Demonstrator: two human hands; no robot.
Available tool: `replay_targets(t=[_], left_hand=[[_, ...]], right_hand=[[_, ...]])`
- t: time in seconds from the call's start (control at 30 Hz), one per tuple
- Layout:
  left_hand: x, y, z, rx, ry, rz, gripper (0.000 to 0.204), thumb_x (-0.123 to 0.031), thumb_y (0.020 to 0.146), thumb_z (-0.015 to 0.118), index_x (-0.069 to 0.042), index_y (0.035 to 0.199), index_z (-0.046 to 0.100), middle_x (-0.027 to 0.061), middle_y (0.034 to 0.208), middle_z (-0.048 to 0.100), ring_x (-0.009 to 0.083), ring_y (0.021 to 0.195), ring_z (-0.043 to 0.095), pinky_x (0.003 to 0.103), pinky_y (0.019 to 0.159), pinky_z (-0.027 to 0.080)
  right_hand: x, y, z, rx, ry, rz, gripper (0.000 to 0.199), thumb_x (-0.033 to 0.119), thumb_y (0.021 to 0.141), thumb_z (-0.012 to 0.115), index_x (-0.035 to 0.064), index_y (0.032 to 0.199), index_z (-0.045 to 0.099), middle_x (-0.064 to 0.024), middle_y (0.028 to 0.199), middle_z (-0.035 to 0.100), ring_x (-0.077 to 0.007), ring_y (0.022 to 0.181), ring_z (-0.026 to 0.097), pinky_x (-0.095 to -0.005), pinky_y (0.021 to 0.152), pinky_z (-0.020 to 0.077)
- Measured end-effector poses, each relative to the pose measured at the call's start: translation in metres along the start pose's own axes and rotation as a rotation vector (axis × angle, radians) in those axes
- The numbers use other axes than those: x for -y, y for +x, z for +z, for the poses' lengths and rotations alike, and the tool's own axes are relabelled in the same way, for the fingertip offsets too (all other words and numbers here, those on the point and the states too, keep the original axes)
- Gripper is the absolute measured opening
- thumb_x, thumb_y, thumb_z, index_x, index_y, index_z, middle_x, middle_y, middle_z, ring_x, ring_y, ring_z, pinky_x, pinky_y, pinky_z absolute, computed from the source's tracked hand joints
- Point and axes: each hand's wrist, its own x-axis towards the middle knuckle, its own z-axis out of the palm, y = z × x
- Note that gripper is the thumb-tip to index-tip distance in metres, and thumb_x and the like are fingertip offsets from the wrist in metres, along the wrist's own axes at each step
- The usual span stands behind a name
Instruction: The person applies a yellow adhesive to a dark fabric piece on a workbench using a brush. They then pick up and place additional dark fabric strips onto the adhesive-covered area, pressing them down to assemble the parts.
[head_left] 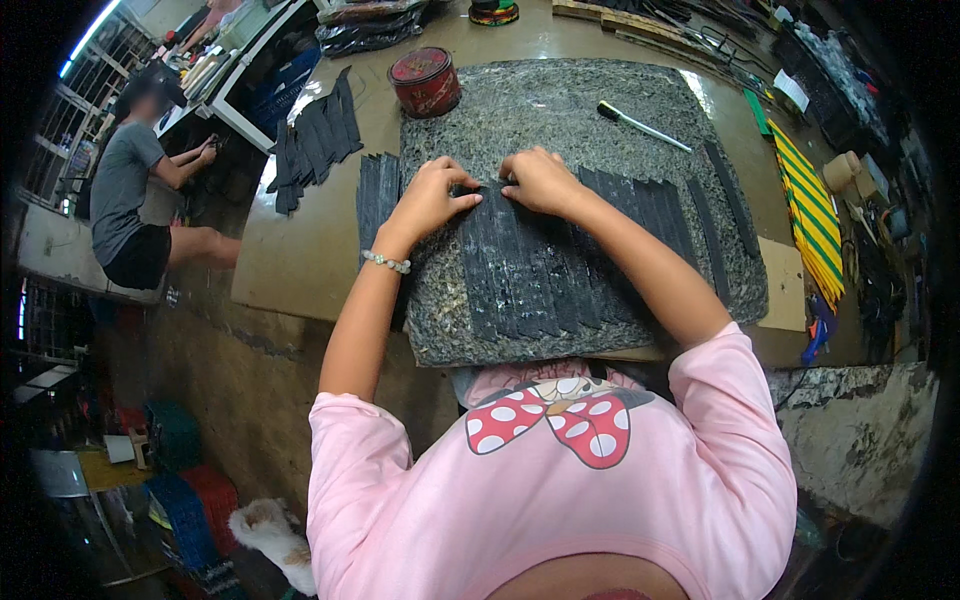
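Observation:
Both my hands meet over the far end of a row of black strips (pixel 530 280), which lie side by side on a mottled grey slab (pixel 560 95). My left hand (pixel 437 198), with a beaded bracelet at its wrist, pinches the far end of a strip between thumb and fingers. Just to its right, my right hand (pixel 540 182) is closed with its fingertips on the same strip's end. My fingers partly hide that end. A further pile of black strips (pixel 377 195) lies along the slab's left edge, beside my left forearm.
A red round tin (pixel 426 84) stands at the slab's far left corner, with loose black strips (pixel 315 140) left of it. A marker pen (pixel 645 127) lies far right. Yellow-green striped material (pixel 806 210) is at the table's right. Another person (pixel 135 190) sits at left.

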Motion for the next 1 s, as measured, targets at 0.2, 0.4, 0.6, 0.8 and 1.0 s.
replay_targets(t=[0.2, 0.4, 0.6, 0.8, 1.0], left_hand=[[0.002, 0.006, -0.017, 0.113, -0.372, -0.173, 0.021, -0.016, 0.078, 0.076, -0.002, 0.092, 0.069, 0.0073, 0.092, 0.067, 0.0160, 0.085, 0.062, 0.030, 0.079, 0.049], [0.004, 0.005, -0.026, 0.168, -0.817, -0.291, 0.027, -0.017, 0.086, 0.071, -0.001, 0.107, 0.066, -0.0011, 0.094, 0.064, 0.0054, 0.080, 0.058, 0.022, 0.069, 0.048], [0.006, -0.005, -0.016, 0.242, -1.196, -0.515, 0.030, -0.020, 0.093, 0.062, -0.002, 0.117, 0.063, -0.0022, 0.094, 0.063, 0.0028, 0.077, 0.056, 0.020, 0.063, 0.046], [0.005, -0.016, -0.018, 0.229, -1.313, -0.500, 0.033, -0.024, 0.096, 0.056, -0.004, 0.123, 0.059, -0.0014, 0.096, 0.065, 0.0030, 0.077, 0.059, 0.019, 0.063, 0.049], [-0.001, -0.022, -0.026, 0.164, -1.219, -0.558, 0.032, -0.022, 0.093, 0.061, -0.006, 0.121, 0.061, -0.0026, 0.095, 0.066, 0.0047, 0.078, 0.062, 0.019, 0.067, 0.050]], right_hand=[[-0.009, 0.009, 0.000, 0.072, 0.151, -0.025, 0.022, 0.019, 0.076, 0.072, 0.0081, 0.095, 0.069, -0.0123, 0.095, 0.069, -0.0316, 0.098, 0.062, -0.0437, 0.087, 0.0458], [-0.008, 0.010, 0.004, 0.018, 0.174, 0.032, 0.026, 0.020, 0.074, 0.074, 0.0089, 0.097, 0.069, -0.0092, 0.091, 0.069, -0.0272, 0.097, 0.064, -0.0434, 0.087, 0.0451], [0.003, 0.014, 0.001, 0.157, 0.100, 0.121, 0.019, 0.020, 0.075, 0.072, 0.0134, 0.093, 0.070, -0.0058, 0.100, 0.069, -0.0288, 0.107, 0.059, -0.0510, 0.092, 0.0367], [-0.002, 0.015, -0.001, 0.120, 0.127, 0.039, 0.018, 0.020, 0.074, 0.074, 0.0110, 0.089, 0.069, -0.0071, 0.097, 0.070, -0.0281, 0.101, 0.063, -0.0506, 0.091, 0.0385], [-0.011, 0.020, -0.003, 0.168, 0.230, -0.026, 0.026, 0.022, 0.074, 0.076, 0.0071, 0.094, 0.070, -0.0107, 0.092, 0.070, -0.0267, 0.092, 0.066, -0.0425, 0.081, 0.0488]])
